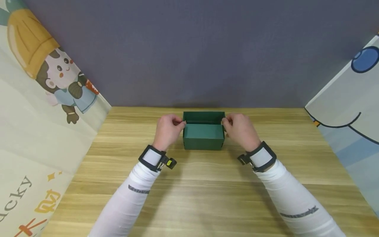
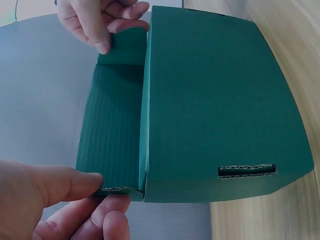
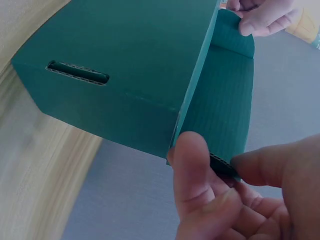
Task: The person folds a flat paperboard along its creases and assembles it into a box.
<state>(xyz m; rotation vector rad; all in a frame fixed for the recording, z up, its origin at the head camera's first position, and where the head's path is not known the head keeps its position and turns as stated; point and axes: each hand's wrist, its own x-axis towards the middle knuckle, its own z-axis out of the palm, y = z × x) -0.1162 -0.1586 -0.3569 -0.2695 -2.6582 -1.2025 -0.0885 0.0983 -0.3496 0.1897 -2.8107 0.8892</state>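
Observation:
A green cardboard box [image 1: 203, 143] sits on the table at the middle of the head view, its top panel facing up. At its far side a ribbed lid flap [image 2: 110, 125] sticks out, with a small folded tab [image 3: 233, 34] at each end. My left hand [image 1: 168, 130] pinches the left tab between thumb and fingers. At the other end, my right hand [image 1: 240, 130] pinches the right tab, its thumb and fingers close to the box's edge. A narrow slot [image 2: 247, 171] shows near a box edge in each wrist view. The inside of the box is hidden.
The wood-grain table [image 1: 195, 194] runs back to a grey-blue wall panel [image 1: 204, 52]. Printed cloths hang on both sides, one with a cartoon child [image 1: 63, 72] at left. Each wrist wears a black strap with a small camera [image 1: 169, 163].

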